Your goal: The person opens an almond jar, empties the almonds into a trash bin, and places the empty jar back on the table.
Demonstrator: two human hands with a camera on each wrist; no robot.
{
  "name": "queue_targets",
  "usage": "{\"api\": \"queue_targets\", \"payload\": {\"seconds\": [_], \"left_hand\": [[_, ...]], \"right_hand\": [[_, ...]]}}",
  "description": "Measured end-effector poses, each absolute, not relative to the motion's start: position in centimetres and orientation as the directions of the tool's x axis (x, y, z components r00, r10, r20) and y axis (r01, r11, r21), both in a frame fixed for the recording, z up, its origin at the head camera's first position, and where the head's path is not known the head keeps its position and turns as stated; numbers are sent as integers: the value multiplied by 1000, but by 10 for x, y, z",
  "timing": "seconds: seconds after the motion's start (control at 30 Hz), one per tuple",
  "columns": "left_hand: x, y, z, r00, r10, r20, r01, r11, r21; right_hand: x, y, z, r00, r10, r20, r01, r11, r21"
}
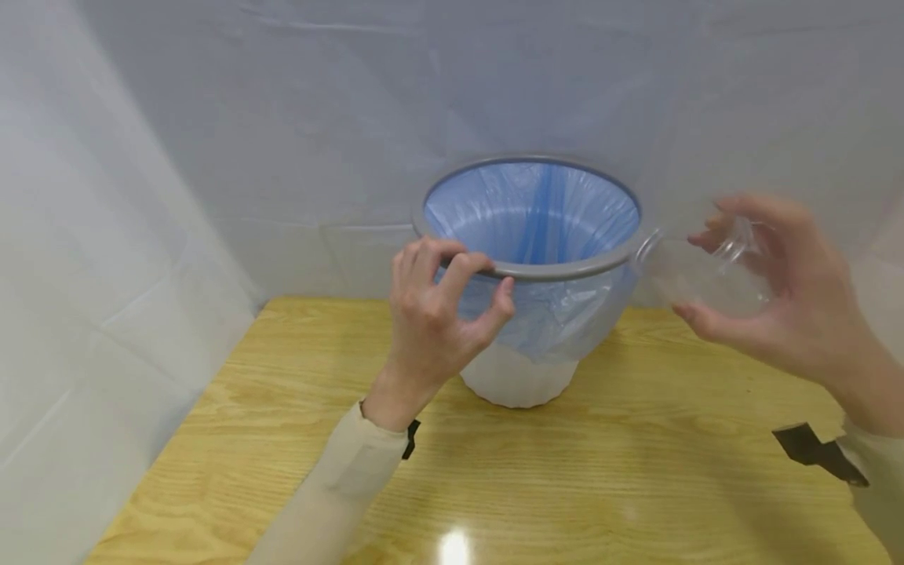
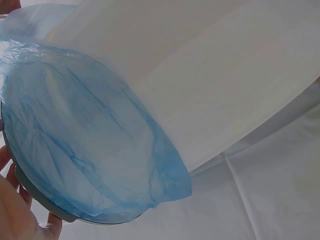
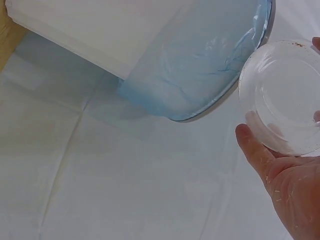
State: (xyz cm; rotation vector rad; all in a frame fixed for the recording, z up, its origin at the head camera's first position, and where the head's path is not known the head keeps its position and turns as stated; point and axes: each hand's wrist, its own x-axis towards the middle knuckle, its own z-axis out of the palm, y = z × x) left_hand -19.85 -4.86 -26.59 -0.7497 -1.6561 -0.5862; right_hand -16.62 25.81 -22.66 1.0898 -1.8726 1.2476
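A white trash bin (image 1: 519,380) stands on the table, lined with a blue plastic bag (image 1: 544,212) that is folded over its grey rim (image 1: 547,272). My left hand (image 1: 441,302) grips that rim at the front left, fingers over the top and thumb at the outer side. To the right of the bin, my right hand (image 1: 791,290) holds a clear plastic cup (image 1: 713,278) between thumb and fingers, tilted toward the rim. The cup's round end (image 3: 287,97) shows in the right wrist view, with small brown specks on its edge. The right hand is blurred in the head view.
The bin is on a wood-grain table (image 1: 565,486) whose far edge runs behind it. White sheeting (image 1: 297,118) hangs at the back, and more hangs along the left side. Dark straps (image 1: 819,453) show at both wrists.
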Motion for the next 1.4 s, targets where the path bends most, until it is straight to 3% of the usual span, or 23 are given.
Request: {"api": "queue_targets", "payload": {"seconds": [0.1,0.27,0.73,1.17,1.4], "left_hand": [[-199,-49,-266,-129,165,978,744,668,-15],[-198,-49,-266,-129,166,978,744,668,-16],[-198,-50,-266,-122,166,979,737,675,-23],[-199,-49,-266,-124,159,979,742,670,-15],[-199,-49,-266,-128,159,979,740,672,-12]], "right_hand": [[-164,258,-229,-439,-278,854,-898,111,-426],[-161,259,-233,-422,-254,870,-906,78,-417],[-153,271,-244,-487,-237,840,-851,343,-397],[-151,278,-256,-489,-264,831,-851,351,-390],[-148,282,-265,-528,-272,804,-819,414,-398]]}}
